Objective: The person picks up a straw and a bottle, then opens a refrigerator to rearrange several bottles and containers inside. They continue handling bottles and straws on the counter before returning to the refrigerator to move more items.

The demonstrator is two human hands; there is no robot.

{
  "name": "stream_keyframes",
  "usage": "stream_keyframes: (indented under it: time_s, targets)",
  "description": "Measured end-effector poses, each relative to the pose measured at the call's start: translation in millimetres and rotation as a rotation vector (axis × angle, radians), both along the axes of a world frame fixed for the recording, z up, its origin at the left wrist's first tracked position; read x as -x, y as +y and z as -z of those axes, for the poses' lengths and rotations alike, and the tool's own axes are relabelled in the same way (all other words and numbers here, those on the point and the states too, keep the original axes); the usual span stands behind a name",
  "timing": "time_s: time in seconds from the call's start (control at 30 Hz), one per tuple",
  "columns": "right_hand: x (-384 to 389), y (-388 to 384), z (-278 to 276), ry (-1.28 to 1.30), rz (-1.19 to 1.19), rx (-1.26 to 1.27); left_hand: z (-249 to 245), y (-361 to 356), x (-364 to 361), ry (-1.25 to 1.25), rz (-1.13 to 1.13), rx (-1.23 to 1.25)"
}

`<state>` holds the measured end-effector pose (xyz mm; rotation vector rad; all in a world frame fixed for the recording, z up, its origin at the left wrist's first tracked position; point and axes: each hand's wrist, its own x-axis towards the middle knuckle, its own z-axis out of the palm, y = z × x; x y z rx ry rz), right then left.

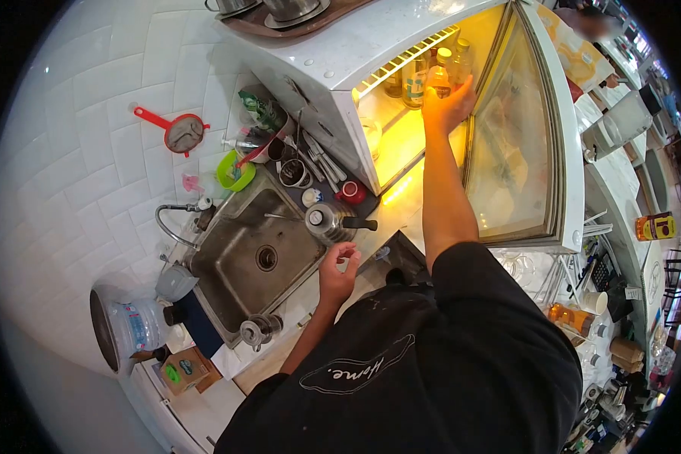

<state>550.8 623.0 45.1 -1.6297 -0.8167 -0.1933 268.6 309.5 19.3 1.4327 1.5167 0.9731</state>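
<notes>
My right hand [449, 106] reaches into a lit glass-door fridge [329, 76] and is wrapped round a small bottle [438, 74] with a yellow cap. Other bottles [414, 79] stand beside it on the lit shelf. The fridge door [511, 144] stands open to the right of my forearm. My left hand [337, 274] hangs near the sink edge with its fingers loosely curled and apart, holding nothing. Just beyond it is a steel kettle [324, 221] with a black handle.
The steel sink [227, 261] is on the left, with a faucet [175, 219] and a glass-and-metal pot [260, 331] at its rim. Cutlery [319, 157], a green bowl [236, 172] and a red cup [350, 192] crowd the back counter. A red strainer [183, 134] hangs on the tiles.
</notes>
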Motion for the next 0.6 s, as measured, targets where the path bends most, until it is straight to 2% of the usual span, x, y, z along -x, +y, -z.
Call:
stream_keyframes:
  time_s: [0.1, 0.2, 0.27, 0.47, 0.57, 0.6]
  targets:
    - [12.1, -55.3, -25.9, 0.066, -0.049, -0.038, 6.1, -3.5, 6.0, 0.008, 0.01, 0.016]
    - [27.0, -109.0, -15.1, -0.024, -0.083, -0.02, 11.6, -3.5, 8.9, 0.025, 0.022, 0.034]
    - [38.8, -160.4, -13.1, -0.017, -0.241, -0.008, 14.9, -2.3, 8.5, 0.037, 0.037, 0.039]
    - [39.9, -308.2, -12.8, 0.078, -0.59, 0.329, 18.4, -1.6, -14.4, -0.004, 0.079, -0.001]
    - [10.8, -363.0, -4.3, 0.402, -0.828, 0.666, 21.9, -6.9, -36.6, -0.065, 0.145, 0.023]
    - [1.7, -377.6, -5.1, 0.416, -0.822, 0.681, 23.5, -10.2, -43.7, -0.06, 0.177, 0.039]
